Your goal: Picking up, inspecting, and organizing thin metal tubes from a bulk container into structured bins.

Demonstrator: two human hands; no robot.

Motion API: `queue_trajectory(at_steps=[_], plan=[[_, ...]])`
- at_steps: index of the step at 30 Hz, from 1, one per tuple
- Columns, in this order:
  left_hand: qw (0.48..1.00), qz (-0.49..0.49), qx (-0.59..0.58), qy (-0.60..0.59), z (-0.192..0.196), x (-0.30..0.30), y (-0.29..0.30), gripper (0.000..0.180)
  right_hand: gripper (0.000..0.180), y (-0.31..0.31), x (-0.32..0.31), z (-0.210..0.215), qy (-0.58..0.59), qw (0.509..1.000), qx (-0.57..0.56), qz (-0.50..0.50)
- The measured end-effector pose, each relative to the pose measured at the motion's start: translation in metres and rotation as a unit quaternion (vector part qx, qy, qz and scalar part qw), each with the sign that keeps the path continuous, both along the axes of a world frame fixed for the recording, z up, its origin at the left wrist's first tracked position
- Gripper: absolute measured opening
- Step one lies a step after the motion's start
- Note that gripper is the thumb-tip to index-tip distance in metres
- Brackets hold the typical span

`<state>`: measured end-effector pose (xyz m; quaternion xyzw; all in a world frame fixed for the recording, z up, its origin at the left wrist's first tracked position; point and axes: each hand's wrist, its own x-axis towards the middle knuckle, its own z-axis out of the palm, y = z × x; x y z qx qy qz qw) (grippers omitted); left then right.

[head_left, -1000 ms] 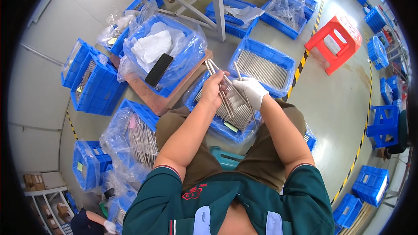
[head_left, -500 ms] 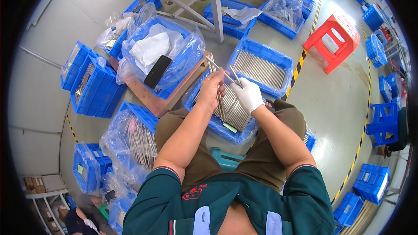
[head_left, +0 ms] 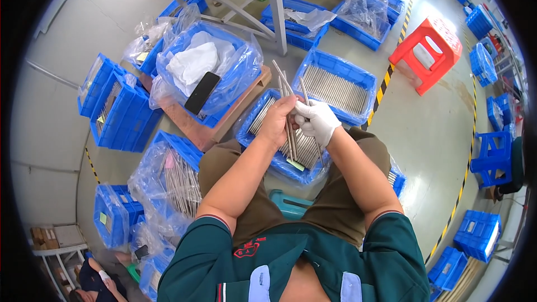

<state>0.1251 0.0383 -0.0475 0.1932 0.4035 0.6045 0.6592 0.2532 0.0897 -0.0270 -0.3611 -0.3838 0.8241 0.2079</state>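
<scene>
Left hand: your bare left hand (head_left: 278,120) is closed around a small bundle of thin metal rods (head_left: 289,98), gripping them near their lower half.
Right hand: your gloved right hand (head_left: 318,120) pinches the same bundle from the 3 o'clock side, fingers narrow on one or two rods; which exactly is hard to tell from here.
Rods: they stand nearly upright, tips fanned toward 12 o'clock, directly above the bag-lined blue crate (head_left: 263,113) between your knees.
Grip advice: keep the left hand firm and low so the bundle stays square; let the right hand slide single rods, not clumps.
Alignment: hold the tips level before you release any.
Nearby: a second crate of laid-out rods (head_left: 335,86) sits at 1 o'clock, a bagged crate with a dark flat item (head_left: 201,92) at 10 o'clock.
Risk: loose rods could slip into the plastic liner.
</scene>
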Motion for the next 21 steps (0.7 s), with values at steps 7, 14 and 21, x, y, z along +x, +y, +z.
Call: queue_trajectory(at_steps=[7,14,21], plan=[[0.996,-0.005,0.015,0.083,-0.006,-0.018,0.004,0.027,0.030,0.029,0.006,0.010,-0.186,0.956,0.219,-0.051],[0.984,-0.155,-0.044,-0.073,-0.007,0.004,-0.007,0.029,0.026,0.042,0.007,0.000,-0.003,0.999,0.047,-0.010],[0.964,-0.236,-0.032,-0.122,-0.006,0.015,-0.027,0.026,0.025,0.098,0.038,-0.010,-0.009,0.953,0.096,-0.286]])
